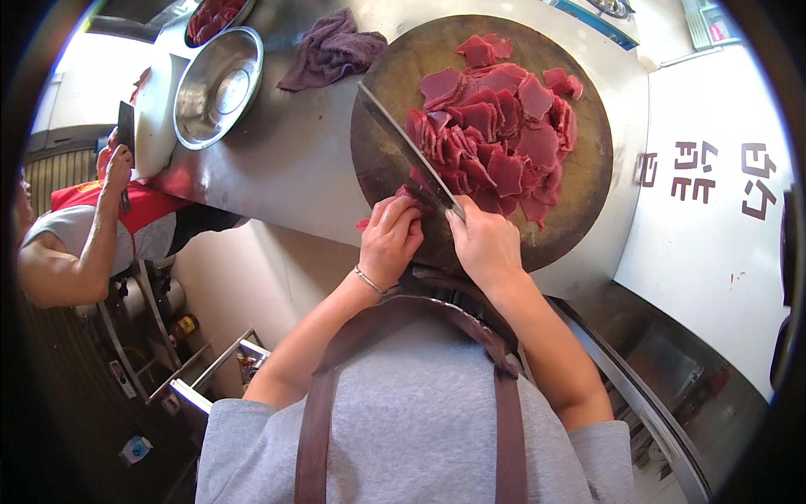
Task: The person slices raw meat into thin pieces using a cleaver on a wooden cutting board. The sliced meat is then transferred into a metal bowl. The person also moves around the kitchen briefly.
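Note:
A kitchen cleaver (412, 151) is in my right hand (488, 242), its fingers wrapped around the handle. The blade slants away to the upper left, seen almost along its spine. My left hand (390, 239) presses a piece of raw red meat (405, 191) with curled fingertips, just left of the blade. Most of that piece is hidden under the fingers, and a bit shows beside the hand. Beyond the blade, a heap of thin raw meat slices (497, 132) covers much of the round wooden chopping block (585, 189).
The block stands on a steel worktable (296, 157). A crumpled purple cloth (334, 50) and a metal bowl (220, 88) lie to the left; another bowl (217, 22) holds meat. A co-worker (82, 246) at left holds a cleaver (126, 129). A white panel with writing (699, 239) stands right.

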### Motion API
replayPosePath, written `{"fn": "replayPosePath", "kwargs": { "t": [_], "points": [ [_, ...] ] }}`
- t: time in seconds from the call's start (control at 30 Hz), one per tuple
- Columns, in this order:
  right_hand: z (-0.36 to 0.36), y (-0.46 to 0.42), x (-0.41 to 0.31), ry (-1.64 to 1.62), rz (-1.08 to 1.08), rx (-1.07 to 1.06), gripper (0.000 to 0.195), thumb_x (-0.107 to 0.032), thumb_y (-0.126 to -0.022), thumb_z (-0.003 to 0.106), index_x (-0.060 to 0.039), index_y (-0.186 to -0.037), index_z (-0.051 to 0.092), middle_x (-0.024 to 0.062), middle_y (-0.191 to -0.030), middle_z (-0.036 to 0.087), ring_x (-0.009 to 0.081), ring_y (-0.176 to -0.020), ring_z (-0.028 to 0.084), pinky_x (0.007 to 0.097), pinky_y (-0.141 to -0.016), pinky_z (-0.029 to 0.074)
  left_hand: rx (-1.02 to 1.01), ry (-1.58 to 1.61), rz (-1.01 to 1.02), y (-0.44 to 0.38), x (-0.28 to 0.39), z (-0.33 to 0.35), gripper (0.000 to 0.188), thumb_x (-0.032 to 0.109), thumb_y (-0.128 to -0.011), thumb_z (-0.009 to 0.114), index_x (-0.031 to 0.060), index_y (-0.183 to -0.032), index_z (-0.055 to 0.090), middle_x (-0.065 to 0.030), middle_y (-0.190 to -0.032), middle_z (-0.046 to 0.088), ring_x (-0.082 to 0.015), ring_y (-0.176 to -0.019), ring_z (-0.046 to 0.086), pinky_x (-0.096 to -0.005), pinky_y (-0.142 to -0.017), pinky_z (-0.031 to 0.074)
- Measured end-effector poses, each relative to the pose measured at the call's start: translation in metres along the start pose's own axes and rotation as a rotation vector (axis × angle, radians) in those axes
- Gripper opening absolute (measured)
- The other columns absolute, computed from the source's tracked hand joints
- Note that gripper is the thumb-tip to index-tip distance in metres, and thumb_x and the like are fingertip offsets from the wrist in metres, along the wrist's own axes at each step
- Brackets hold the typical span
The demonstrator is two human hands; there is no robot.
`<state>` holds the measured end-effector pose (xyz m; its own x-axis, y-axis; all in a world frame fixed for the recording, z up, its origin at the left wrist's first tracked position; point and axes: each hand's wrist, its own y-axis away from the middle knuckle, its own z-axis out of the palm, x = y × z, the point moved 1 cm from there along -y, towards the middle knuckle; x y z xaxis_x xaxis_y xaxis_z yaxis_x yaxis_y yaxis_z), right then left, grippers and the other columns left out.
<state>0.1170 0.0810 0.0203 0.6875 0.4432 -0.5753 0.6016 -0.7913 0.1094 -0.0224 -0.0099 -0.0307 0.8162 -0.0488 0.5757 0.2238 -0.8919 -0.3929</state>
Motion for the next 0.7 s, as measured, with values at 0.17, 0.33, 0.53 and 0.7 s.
{"fn": "replayPosePath", "kwargs": {
  "t": [0.17,0.33,0.53,0.7],
  "points": [
    [-0.046,0.036,-0.018,0.200,0.011,-0.202,0.019,-0.022,-0.087,0.058,-0.0125,-0.103,0.058,0.0136,-0.064,0.062,0.0346,-0.058,0.062,0.0466,-0.051,0.048,0.030,-0.018,-0.027,0.002,0.002,-0.002,0.023,-0.002,-0.068,0.065,0.0011,-0.090,0.062,-0.0107,-0.104,0.057,-0.0295,-0.098,0.057,-0.0368,-0.082,0.050],
    [-0.023,0.039,-0.022,0.228,-0.006,-0.209,0.015,-0.019,-0.085,0.056,-0.0108,-0.098,0.056,0.0134,-0.063,0.062,0.0341,-0.057,0.063,0.0468,-0.050,0.048,0.020,-0.018,-0.023,0.004,0.001,-0.003,0.024,0.000,-0.069,0.066,0.0013,-0.092,0.062,-0.0108,-0.105,0.057,-0.0300,-0.099,0.056,-0.0373,-0.082,0.049],
    [0.002,-0.007,-0.004,-0.007,0.053,-0.091,0.017,-0.024,-0.088,0.057,-0.0086,-0.092,0.062,0.0193,-0.068,0.063,0.0381,-0.065,0.063,0.0474,-0.058,0.050,0.014,0.010,0.005,0.001,0.001,-0.002,0.023,0.000,-0.069,0.066,0.0011,-0.091,0.062,-0.0096,-0.105,0.057,-0.0293,-0.101,0.055,-0.0368,-0.083,0.049],
    [-0.030,0.016,-0.012,0.101,0.066,-0.059,0.017,-0.023,-0.089,0.058,-0.0113,-0.101,0.060,0.0156,-0.065,0.062,0.0365,-0.063,0.062,0.0465,-0.056,0.048,-0.015,0.035,-0.058,0.006,0.003,-0.012,0.026,0.001,-0.066,0.066,0.0020,-0.093,0.062,-0.0090,-0.108,0.057,-0.0295,-0.103,0.055,-0.0378,-0.083,0.048]
  ]
}}
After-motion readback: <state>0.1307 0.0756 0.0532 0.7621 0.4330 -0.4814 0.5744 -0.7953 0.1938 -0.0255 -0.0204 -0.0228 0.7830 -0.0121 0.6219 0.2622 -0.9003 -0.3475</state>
